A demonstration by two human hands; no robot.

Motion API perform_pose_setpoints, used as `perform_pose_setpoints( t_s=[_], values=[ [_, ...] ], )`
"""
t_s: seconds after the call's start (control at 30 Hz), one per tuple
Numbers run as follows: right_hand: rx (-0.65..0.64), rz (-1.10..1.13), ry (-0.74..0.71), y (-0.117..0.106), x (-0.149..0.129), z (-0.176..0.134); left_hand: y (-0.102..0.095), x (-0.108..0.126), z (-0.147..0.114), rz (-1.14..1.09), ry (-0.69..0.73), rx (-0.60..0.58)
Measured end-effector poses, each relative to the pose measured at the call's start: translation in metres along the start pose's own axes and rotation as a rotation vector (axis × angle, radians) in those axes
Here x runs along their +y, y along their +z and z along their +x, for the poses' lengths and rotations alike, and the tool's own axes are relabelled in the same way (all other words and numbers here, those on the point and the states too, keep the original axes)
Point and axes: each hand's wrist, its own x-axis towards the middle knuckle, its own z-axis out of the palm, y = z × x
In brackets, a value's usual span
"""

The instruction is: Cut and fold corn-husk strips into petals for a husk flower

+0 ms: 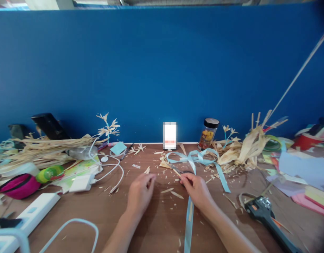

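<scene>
My left hand (141,191) is closed over the middle of the brown table, fingertips pressed together. A pale husk sliver (147,170) shows just beyond them; I cannot tell whether they hold it. In my right hand (198,188) is a pair of scissors (175,169), dark-handled, with the blades pointing left and away. A dried husk piece (165,164) lies by the blade tips. Behind the right hand is a looped light blue ribbon (188,158); another length of it runs under that hand to the table's front. Pale husk scraps (177,195) are scattered around both hands.
On the left are bundled husks (45,151), a white cable (122,172), a pink pouch (19,186) and a power strip (35,214). A black-lidded jar (208,135) stands by the blue partition (162,70). At right lie a glue gun (267,218) and coloured paper (304,168).
</scene>
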Motion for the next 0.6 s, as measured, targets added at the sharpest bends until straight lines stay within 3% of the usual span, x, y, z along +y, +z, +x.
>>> perform_pose_setpoints(
  t_s=[0.07, 0.13, 0.37, 0.5, 0.6],
  values=[
    [0.003, 0.006, 0.003, 0.0, 0.0, 0.0, 0.009, 0.012, -0.005, -0.08, 0.113, -0.224],
    [0.007, 0.007, 0.008, -0.001, 0.0, 0.0, 0.017, 0.018, -0.009, -0.067, 0.12, -0.299],
    [0.009, 0.009, 0.009, 0.001, -0.002, 0.0, 0.025, 0.012, -0.008, -0.021, 0.051, -0.343],
    [0.0, 0.011, 0.005, 0.001, -0.003, -0.001, 0.025, 0.019, -0.009, 0.055, -0.01, -0.387],
    [-0.004, 0.02, 0.001, 0.0, -0.003, -0.001, 0.024, 0.024, -0.011, 0.057, -0.028, -0.357]
  ],
)
